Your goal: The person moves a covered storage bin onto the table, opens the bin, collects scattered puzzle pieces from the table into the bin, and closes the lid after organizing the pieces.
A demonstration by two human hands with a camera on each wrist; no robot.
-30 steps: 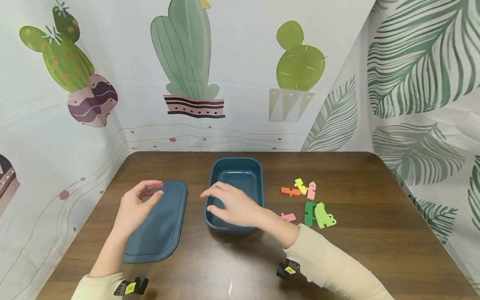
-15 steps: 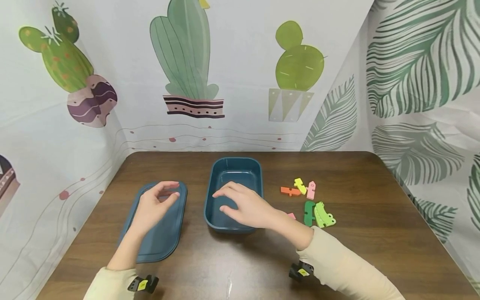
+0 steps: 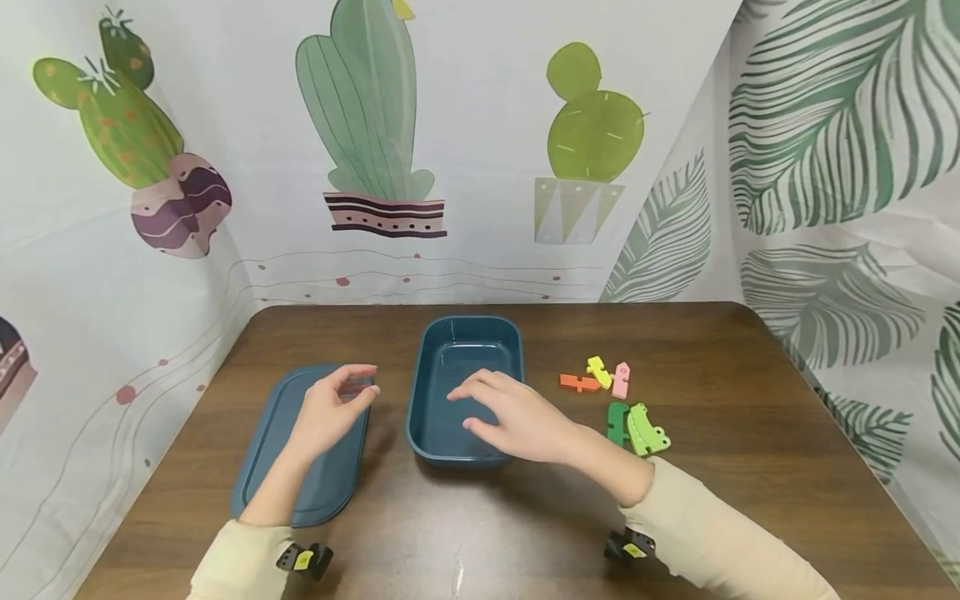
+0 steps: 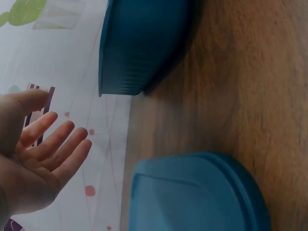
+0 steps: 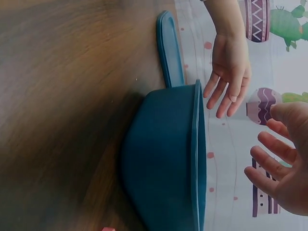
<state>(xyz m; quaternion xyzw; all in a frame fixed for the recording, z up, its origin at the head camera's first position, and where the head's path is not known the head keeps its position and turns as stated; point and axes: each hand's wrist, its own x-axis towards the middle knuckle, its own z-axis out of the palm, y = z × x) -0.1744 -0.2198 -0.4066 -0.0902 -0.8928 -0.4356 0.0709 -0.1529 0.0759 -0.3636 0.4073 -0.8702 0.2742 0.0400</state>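
My left hand (image 3: 330, 414) hovers over the right part of a flat blue lid (image 3: 318, 492), its fingers relaxed and holding nothing. Above the deep blue box (image 3: 442, 408) hangs my right hand (image 3: 525, 421), fingers loosely bent and likewise holding nothing. The left wrist view shows the lid (image 4: 192, 202) lying on the table below the left hand (image 4: 43, 159), apart from it. In the right wrist view the box wall (image 5: 163, 149) stands beneath and apart from the right hand (image 5: 284, 159).
Right of the box lie small puzzle pieces: orange (image 3: 577, 382), yellow (image 3: 597, 371), pink (image 3: 621, 380), dark green (image 3: 617, 423) and a light green crocodile head (image 3: 647, 431). The brown table (image 3: 720, 375) meets a printed cloth backdrop at its far edge.
Both hands have shifted to the right, the left one across the lid, the right one over the box. A second pink piece has become hidden behind the right forearm.
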